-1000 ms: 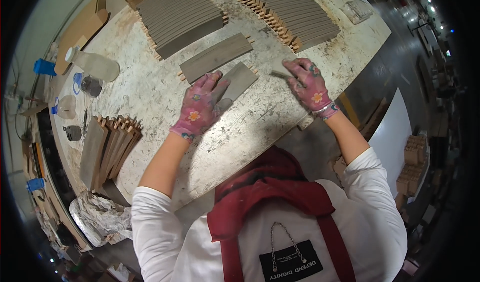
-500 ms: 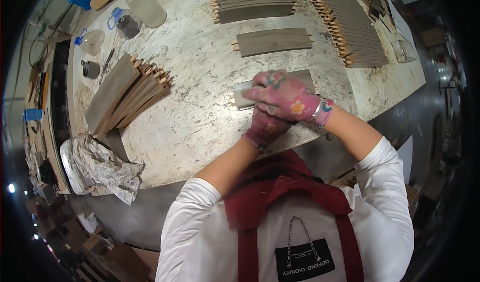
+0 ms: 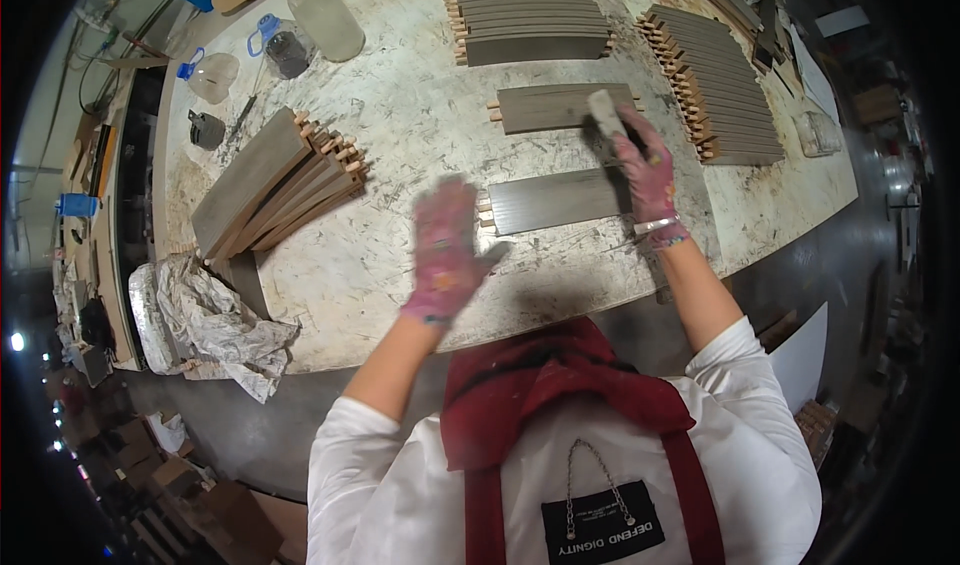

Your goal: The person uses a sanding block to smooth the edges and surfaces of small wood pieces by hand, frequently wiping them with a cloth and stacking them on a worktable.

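Both my hands wear pink flower-patterned gloves. My left hand (image 3: 445, 250), blurred by motion, is over the table just left of the nearer board, its fingers stretched out and nothing in them. That nearer grey-brown wooden board (image 3: 560, 203) lies flat, with light wooden dowels (image 3: 486, 208) sticking out of its left end. My right hand (image 3: 648, 170) is closed around a small pale block (image 3: 605, 115), whose exact kind I cannot make out. The block is over the right end of a second doweled board (image 3: 545, 108), which lies beyond the first.
A row of doweled boards (image 3: 535, 15) is at the back, another (image 3: 720, 85) at the right. A fanned stack of boards (image 3: 255, 180) lies left. Bottles (image 3: 325, 15) and jugs (image 3: 285, 50) stand at the back left. Crumpled paper (image 3: 215, 315) sits at the near left edge.
My hands were together over the nearer board. They have parted: the left has moved left and opened, the right has moved right and away from me with the pale block.
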Motion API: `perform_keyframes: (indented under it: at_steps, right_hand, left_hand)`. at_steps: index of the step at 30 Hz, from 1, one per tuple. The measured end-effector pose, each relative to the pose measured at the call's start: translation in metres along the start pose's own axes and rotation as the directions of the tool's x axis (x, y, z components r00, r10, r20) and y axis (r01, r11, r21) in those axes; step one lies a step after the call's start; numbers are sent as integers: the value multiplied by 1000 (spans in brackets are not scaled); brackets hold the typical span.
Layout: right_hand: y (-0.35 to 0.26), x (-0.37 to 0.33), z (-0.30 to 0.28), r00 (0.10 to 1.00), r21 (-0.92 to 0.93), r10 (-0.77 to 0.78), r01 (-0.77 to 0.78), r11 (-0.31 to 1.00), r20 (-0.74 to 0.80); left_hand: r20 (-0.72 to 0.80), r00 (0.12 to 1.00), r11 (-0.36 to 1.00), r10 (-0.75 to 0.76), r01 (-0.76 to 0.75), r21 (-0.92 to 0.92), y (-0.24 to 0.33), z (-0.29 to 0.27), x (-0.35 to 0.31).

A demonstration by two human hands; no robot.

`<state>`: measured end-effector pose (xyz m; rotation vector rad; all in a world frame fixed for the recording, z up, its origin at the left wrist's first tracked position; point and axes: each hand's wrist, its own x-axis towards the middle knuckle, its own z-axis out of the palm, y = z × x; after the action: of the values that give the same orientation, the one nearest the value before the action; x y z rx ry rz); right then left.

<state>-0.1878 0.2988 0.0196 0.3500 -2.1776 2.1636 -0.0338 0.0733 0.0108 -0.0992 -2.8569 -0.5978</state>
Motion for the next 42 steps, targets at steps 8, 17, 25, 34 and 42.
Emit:
perform_keyframes:
  at_steps: [8, 17, 25, 34, 42]
  right_hand:
    - [10, -30, 41, 998, -70, 25, -21, 997, 56]
    - [-3, -29, -52, 945, 163, 133, -87, 983, -300]
    - [-52, -57, -7, 996, 13, -11, 10, 1000, 91]
    - [-57, -118, -33, 947, 94, 315, -309, 947, -66]
    - [-45, -215, -46, 935, 153, 274, -243, 958, -226]
  left_hand:
    - [33, 987, 986, 160, -158, -57, 40, 21, 33]
    - [21, 989, 989, 149, -148, -13, -1, -21, -2]
    - [110, 989, 995, 103, -102, -9, -27, -29, -15]
    - [131, 983, 928, 131, -168, 333, -68, -108, -56]
    - [77, 779, 781, 623, -612, -129, 48, 19, 112]
